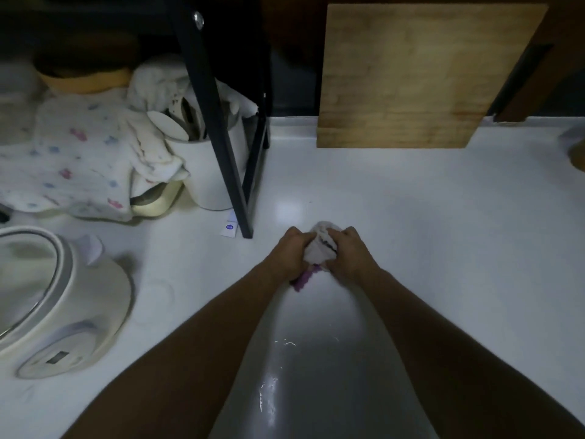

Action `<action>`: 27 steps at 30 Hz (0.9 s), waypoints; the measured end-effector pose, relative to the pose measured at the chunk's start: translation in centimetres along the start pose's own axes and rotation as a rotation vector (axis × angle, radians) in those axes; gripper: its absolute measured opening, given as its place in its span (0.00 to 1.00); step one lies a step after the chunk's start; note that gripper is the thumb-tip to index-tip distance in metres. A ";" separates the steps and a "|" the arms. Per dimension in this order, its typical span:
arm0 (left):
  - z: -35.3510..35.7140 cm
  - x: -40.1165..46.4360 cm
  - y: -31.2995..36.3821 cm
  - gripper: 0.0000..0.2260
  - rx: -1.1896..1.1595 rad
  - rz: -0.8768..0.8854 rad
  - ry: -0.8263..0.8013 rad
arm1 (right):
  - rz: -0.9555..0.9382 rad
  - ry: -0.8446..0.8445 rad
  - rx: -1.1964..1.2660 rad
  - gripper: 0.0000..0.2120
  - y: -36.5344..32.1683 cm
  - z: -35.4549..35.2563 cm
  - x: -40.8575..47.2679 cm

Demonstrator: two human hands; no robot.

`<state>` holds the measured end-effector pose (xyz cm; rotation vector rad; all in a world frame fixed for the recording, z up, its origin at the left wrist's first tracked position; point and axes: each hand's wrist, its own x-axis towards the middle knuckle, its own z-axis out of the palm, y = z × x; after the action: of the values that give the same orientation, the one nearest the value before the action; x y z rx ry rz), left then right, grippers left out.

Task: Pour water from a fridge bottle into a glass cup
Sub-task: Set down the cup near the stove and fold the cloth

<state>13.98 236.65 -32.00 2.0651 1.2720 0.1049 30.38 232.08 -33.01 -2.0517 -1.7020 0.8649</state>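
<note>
free: counter [411, 217] bare from 12 to 3 o'clock of the hands | 12: board [421, 77] leaned upright at the back wall | 10-11: black frame leg [228, 147] and white crock [218, 172] stood close, cloth [76, 160] heaped beyond | 9: cooker [60, 302] blocked the left edge | 6: both forearms filled the near side

Two bare forearms come in from the near edge of the counter [411, 217], with no sleeves, cuffs or gloves showing anywhere along them. The left hand [292, 251] and right hand [349, 251] are bare too. No watch, ring or band shows on either wrist or hand in this dim light.
</note>
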 end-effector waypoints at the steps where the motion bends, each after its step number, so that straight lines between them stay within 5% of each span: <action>1: -0.1 0.0 -0.5 0.25 -0.011 0.017 0.017 | -0.011 -0.007 -0.022 0.34 -0.3 0.3 0.4; 6: -0.3 -3.1 -2.1 0.28 -0.024 -0.016 0.002 | -0.018 -0.085 -0.064 0.37 -2.5 2.0 -1.4; 13: 0.8 -11.1 -4.0 0.36 0.053 -0.026 0.015 | -0.084 -0.120 0.005 0.22 -4.3 4.8 -7.7; 17: 3.5 -15.9 -4.7 0.34 0.062 -0.023 0.013 | -0.063 -0.123 0.065 0.22 -3.2 6.3 -12.2; 20: 6.4 -19.5 -5.2 0.33 0.022 -0.073 0.017 | -0.072 -0.160 0.078 0.11 -2.8 6.2 -16.5; 27: 11.3 -24.6 0.6 0.31 -0.051 -0.131 0.010 | -0.017 -0.144 0.057 0.21 -0.1 5.1 -24.4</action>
<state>6.40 210.66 -33.29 1.9351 1.3927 0.0868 24.68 207.87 -31.02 -1.9770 -1.7438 1.0660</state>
